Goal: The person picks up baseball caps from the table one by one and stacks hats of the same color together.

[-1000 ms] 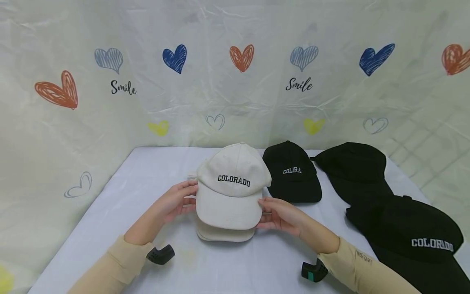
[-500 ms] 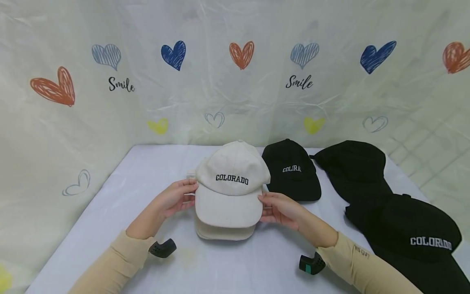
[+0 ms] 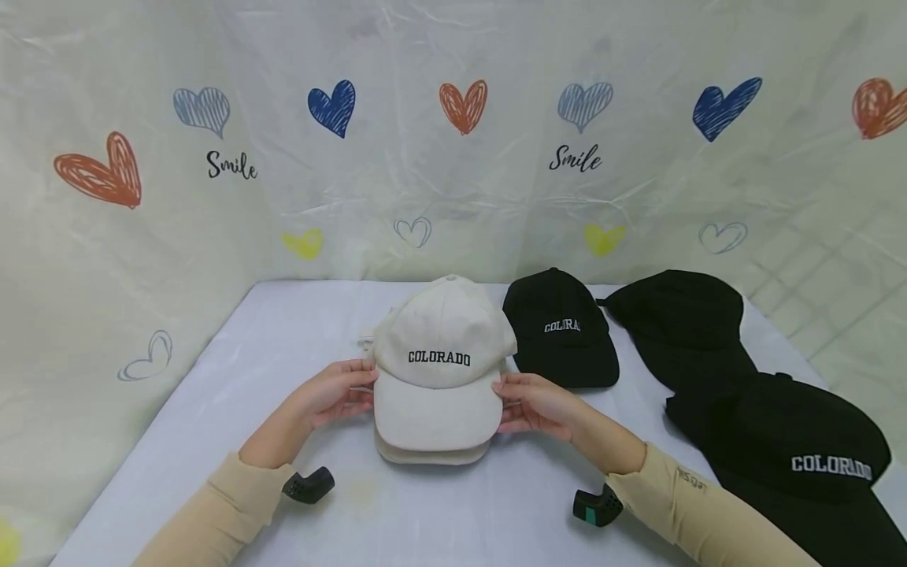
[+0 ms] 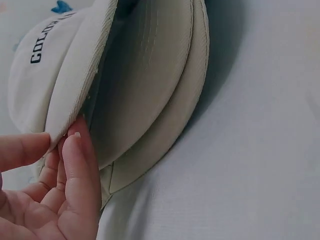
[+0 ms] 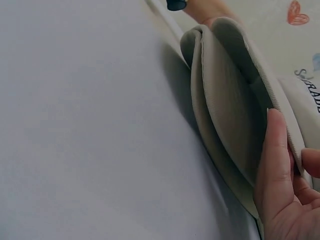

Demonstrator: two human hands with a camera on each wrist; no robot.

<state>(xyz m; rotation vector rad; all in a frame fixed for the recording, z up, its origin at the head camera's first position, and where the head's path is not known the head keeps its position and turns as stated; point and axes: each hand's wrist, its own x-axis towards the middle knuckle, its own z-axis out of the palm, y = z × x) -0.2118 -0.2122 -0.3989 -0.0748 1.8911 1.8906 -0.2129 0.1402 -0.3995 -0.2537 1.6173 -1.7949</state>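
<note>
A white baseball cap lettered COLORADO sits over other pale caps, whose brims show beneath it. In the left wrist view two lower brims lie close together, with a gap under the top brim. My left hand pinches the left edge of the top brim, thumb above and fingers beneath. On the opposite edge my right hand pinches the same brim; its fingers reach into the gap in the right wrist view. How far the cap's crown covers the lower ones is hidden.
To the right of the stack stands a black COLORADO cap. Farther right are another black cap and a nearer black cap overlapping it. A white cloth covers the table, with a heart-printed sheet behind.
The top white cap has come slightly down and left in the head view, and less of the brim below shows. Both hands keep their pinch and move with it. The black caps stay put.
</note>
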